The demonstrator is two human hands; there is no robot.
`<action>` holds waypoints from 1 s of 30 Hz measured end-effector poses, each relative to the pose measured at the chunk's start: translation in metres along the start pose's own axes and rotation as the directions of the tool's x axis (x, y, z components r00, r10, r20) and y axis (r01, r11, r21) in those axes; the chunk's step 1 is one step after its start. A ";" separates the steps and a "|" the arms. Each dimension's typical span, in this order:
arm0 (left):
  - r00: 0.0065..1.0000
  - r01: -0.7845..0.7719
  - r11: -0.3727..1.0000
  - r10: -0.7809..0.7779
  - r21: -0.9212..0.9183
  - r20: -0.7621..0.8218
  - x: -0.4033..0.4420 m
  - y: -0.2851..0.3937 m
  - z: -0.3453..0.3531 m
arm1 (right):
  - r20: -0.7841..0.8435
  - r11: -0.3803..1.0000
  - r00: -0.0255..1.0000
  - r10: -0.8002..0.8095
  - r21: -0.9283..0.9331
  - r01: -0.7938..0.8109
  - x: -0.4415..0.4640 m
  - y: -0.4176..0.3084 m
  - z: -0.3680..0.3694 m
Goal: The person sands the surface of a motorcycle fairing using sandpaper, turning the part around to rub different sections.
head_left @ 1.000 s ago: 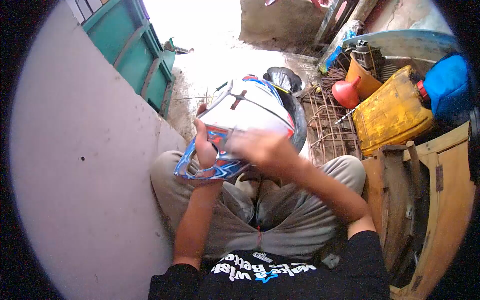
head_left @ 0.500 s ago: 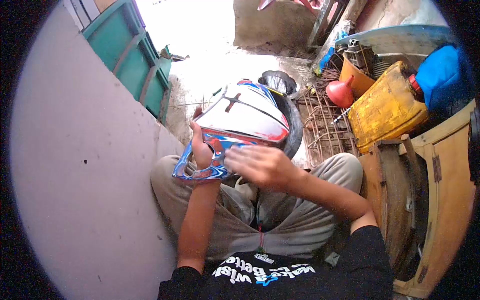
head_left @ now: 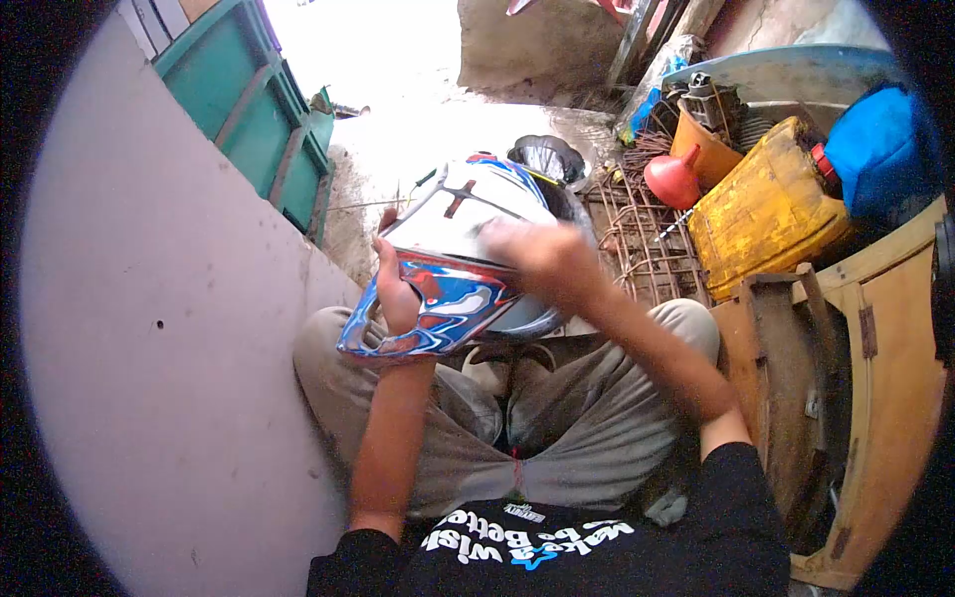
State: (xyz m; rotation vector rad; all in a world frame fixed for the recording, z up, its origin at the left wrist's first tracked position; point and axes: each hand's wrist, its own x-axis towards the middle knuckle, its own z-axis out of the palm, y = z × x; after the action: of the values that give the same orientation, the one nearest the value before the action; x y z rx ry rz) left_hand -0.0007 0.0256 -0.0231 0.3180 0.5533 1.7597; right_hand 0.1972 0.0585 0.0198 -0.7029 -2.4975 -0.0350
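Note:
A motocross helmet (head_left: 438, 308), with a white upper shell and blue, red and white swirls on its lower part, rests tilted in front of my crossed legs. My left hand (head_left: 398, 298) reaches through the opening at its left end and grips it, fingertips showing at the upper left edge. Over the right side of the white shell lies my right hand (head_left: 552, 261), smeared by motion. Its fingertips are at the surface, and whether they hold anything is hidden by the blur. Behind the helmet a dark rounded edge shows partly.
At my left stands a pale wall (head_left: 179, 328), with a green panel (head_left: 234, 119) beyond. On the right are a rusty metal grid (head_left: 647, 239), a red funnel (head_left: 673, 177), a yellow jerrycan (head_left: 766, 214) and a wooden cabinet (head_left: 890, 368). A black bowl-like thing (head_left: 547, 159) lies ahead.
My right hand has moved up and right, from the blue patterned lower part onto the white shell. My left hand keeps its grip. The view has shifted slightly.

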 end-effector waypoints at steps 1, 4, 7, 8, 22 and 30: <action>1.000 0.008 1.000 -0.008 0.013 0.013 0.000 0.002 -0.002 | -0.056 0.991 0.991 -0.125 0.037 0.127 -0.006 -0.018 0.010; 0.997 0.044 0.998 -0.046 -0.037 -0.062 -0.003 0.005 0.004 | -0.109 0.989 0.984 -0.138 0.038 0.143 -0.001 -0.027 0.017; 0.997 0.068 0.994 -0.064 -0.087 0.042 0.002 -0.002 -0.011 | 0.099 0.970 0.965 0.242 -0.007 -0.242 0.018 0.021 0.000; 0.996 0.074 0.994 -0.069 -0.086 0.055 -0.001 -0.003 -0.012 | 0.057 0.991 0.990 0.130 0.036 -0.133 0.015 0.011 0.005; 0.981 0.192 0.981 -0.192 -0.029 0.026 -0.012 0.009 0.014 | 0.131 0.997 0.989 0.070 0.004 -0.071 0.028 -0.007 0.009; 0.995 0.095 0.995 -0.094 -0.038 0.031 -0.001 -0.004 -0.015 | -0.014 0.999 1.000 0.004 0.055 -0.003 0.026 -0.010 0.012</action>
State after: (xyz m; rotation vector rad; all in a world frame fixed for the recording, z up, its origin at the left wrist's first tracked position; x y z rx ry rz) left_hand -0.0045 0.0228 -0.0375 0.2849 0.5039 1.6705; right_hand 0.1670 0.0640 0.0237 -0.6821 -2.4740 0.0294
